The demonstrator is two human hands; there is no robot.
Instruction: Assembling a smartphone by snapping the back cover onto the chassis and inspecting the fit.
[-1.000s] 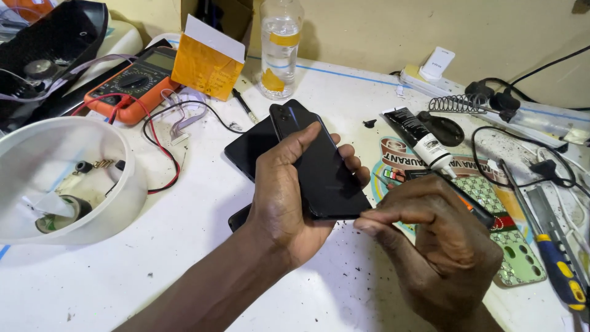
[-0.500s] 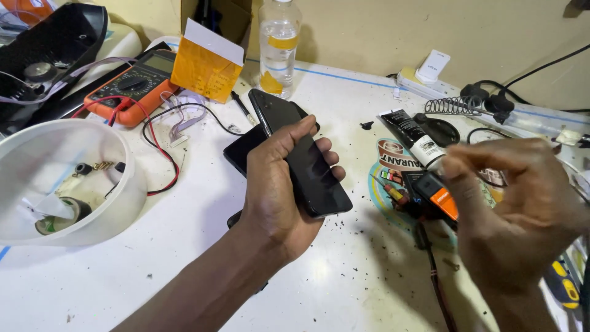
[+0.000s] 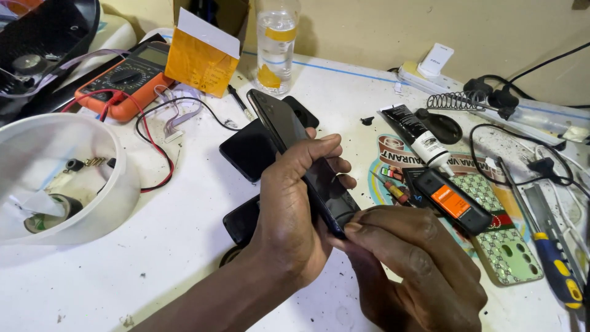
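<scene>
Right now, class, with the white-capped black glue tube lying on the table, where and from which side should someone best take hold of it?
Probably the black body of the white-capped black glue tube, from above, thumb and fingers across its long sides. It lies flat on the white table, top uncovered. The coiled black cable lies to one side, the dark oval object at the other, so a sideways approach looks more cramped.

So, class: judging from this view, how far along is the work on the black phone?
Done: the slim black smartphone is lifted off the white table. In hand: the left hand grips it tilted, while the right hand pinches its lower corner. Left: the black-and-white glue tube lies untouched.
</scene>
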